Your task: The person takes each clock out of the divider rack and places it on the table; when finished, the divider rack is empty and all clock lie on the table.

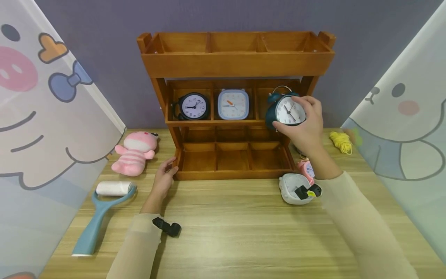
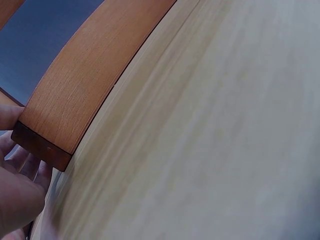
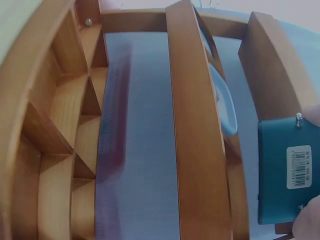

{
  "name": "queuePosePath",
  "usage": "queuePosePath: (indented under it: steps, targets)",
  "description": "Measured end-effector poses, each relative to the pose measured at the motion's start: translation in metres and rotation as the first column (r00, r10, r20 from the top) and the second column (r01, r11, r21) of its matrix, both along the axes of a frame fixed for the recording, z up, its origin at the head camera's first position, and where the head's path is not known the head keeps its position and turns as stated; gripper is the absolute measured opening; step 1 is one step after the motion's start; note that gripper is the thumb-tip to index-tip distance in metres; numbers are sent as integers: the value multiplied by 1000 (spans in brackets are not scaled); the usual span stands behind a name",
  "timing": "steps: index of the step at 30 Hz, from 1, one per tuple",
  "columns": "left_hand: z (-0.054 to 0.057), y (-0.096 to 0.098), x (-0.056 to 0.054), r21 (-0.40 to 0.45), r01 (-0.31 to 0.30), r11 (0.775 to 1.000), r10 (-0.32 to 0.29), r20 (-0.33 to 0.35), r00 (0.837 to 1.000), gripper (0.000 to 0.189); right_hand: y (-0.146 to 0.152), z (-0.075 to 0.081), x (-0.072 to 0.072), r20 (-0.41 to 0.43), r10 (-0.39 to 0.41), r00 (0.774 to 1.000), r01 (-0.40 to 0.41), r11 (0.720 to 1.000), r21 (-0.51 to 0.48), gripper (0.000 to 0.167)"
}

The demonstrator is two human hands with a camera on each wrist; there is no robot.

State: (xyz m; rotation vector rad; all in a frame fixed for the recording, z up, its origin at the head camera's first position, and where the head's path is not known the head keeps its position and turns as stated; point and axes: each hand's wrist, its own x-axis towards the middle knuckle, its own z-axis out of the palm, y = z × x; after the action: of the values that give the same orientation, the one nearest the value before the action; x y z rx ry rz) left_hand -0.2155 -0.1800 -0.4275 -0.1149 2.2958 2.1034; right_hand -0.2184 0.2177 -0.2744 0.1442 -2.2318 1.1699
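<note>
A dark teal, twin-bell alarm clock with a white dial (image 1: 288,111) is grasped by the curled thumb and fingers of the right hand (image 1: 306,126) before the middle right compartment of a brown, three-tier wooden rack (image 1: 237,65), whose lower left corner is gripped between thumb and fingers by the left hand (image 1: 163,179).

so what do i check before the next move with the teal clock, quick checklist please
1. Right grip secure on the teal clock: ok, thumb and fingers pinch it.
2. Left grip on the wooden shelf: ok, at its lower left corner.
3. Clock turned face outward: ok in the head view.
4. Clock released: not ok, it is in the right grip.
5. Right compartment of the middle tier free: cannot tell, clock and grip partly hide it.
</note>
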Motion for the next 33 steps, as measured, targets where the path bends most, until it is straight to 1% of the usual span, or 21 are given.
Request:
queuePosePath:
  steps: [3, 5, 10, 13, 16, 19, 22, 24, 27, 29, 33]
  targets:
    - [1, 0, 1, 1, 2, 1000, -2, 1, 1000, 47, 5, -5, 15, 73, 38, 997, -40, 999, 31, 73]
    - [3, 0, 2, 8, 2, 1000, -2, 4, 1000, 47, 8, -9, 25, 118, 67, 991, -72, 997, 36, 72]
    - [4, 0, 2, 10, 0, 1000, 0, 11, 1000, 47, 12, -24, 49, 179, 166, 970, -177, 983, 50, 72]
    - [1, -1, -1, 5, 3, 1000, -3, 7, 1000, 47, 13, -38, 60, 207, 236, 949, -256, 964, 75, 72]
    - [-8, -4, -6, 17, 1, 1000, -1, 8, 1000, 47, 11, -55, 68, 240, 285, 928, -315, 944, 97, 72]
    - [-19, -7, -11, 13, -6, 1000, 6, 2, 1000, 47, 8, -73, 75, 277, 314, 908, -353, 930, 103, 72]
    - [-26, -8, -14, -3, -14, 1000, 14, -17, 1000, 47, 4, -90, 79, 323, 316, 892, -369, 922, 118, 71]
    - [-28, -8, -15, -8, -16, 1000, 16, -30, 999, 46, 2, -100, 81, 351, 325, 878, -388, 913, 127, 71]
    - [-29, -7, -16, -8, -20, 1000, 20, -47, 999, 46, 2, -112, 80, 383, 349, 855, -432, 888, 154, 70]
    - [-30, -7, -16, -7, -22, 1000, 22, -52, 998, 45, 3, -120, 79, 409, 375, 832, -466, 872, 149, 70]
    - [-31, -7, -16, -4, -23, 1000, 23, -56, 998, 45, 5, -134, 73, 463, 380, 801, -495, 855, 156, 70]
